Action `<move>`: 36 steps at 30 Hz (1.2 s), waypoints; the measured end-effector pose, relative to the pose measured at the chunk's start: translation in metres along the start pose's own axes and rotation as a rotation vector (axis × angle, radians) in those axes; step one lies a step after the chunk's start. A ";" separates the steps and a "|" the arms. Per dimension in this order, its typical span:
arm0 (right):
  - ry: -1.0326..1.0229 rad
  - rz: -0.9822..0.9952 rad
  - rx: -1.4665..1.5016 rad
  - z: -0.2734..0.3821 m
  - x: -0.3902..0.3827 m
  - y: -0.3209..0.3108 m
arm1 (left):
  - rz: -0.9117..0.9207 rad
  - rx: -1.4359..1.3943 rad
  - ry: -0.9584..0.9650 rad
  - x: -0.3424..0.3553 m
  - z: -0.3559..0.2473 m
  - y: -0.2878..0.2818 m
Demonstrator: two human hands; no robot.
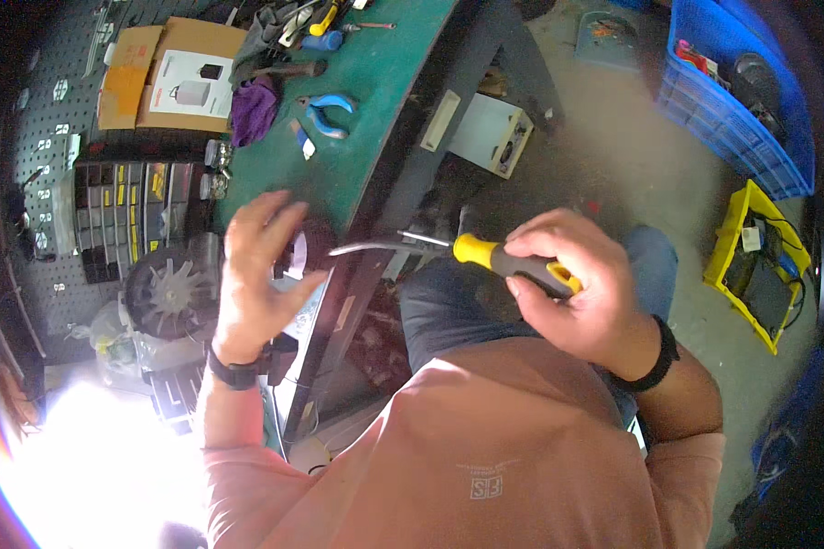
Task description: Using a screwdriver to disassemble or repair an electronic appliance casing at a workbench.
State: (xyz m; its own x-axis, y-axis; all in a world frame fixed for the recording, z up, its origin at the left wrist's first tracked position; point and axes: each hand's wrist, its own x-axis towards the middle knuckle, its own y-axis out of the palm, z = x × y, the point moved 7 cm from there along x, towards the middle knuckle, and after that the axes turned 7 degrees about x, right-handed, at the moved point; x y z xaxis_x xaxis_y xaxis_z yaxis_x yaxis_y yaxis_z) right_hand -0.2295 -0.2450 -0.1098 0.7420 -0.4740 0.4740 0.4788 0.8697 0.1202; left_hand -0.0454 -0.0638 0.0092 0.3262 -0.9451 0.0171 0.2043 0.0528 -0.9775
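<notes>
My right hand [577, 284] grips a yellow-and-black screwdriver [474, 249] above my lap, its shaft pointing left toward the bench. A slightly curved grey strip [362, 248] lies in line near the shaft; whether they touch, I cannot tell. My left hand [264, 270] hovers at the bench edge with fingers spread, holding nothing. Beside it, partly hidden by the fingers, is a pale round object [298, 252]. Blue-handled pliers [330, 119] and a small blue-handled tool [302, 137] rest farther up the green bench [366, 156].
Cardboard with a paper sheet [192, 78], assorted tools and a purple cloth [253, 114] occupy the bench's far part. Left are a parts organiser [124, 206], a fan wheel [169, 293] and pegboard. On the floor at right stand a blue crate [723, 128] and a yellow tray [723, 247].
</notes>
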 end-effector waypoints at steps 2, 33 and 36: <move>-0.049 -0.003 -0.074 0.005 0.009 -0.005 | 0.121 0.196 0.075 0.000 -0.009 0.016; 0.099 0.031 0.259 -0.032 0.069 0.034 | 0.375 0.118 0.004 0.019 0.041 0.030; 0.041 0.055 0.202 -0.022 0.068 0.036 | 0.382 0.081 -0.013 0.016 0.043 0.027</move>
State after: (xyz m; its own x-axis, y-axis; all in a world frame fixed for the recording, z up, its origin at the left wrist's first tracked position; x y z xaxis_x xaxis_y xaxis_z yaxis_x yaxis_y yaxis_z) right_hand -0.1511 -0.2491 -0.0920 0.7852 -0.4263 0.4492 0.3357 0.9025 0.2697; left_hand 0.0053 -0.0635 -0.0083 0.4041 -0.8486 -0.3413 0.1383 0.4256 -0.8943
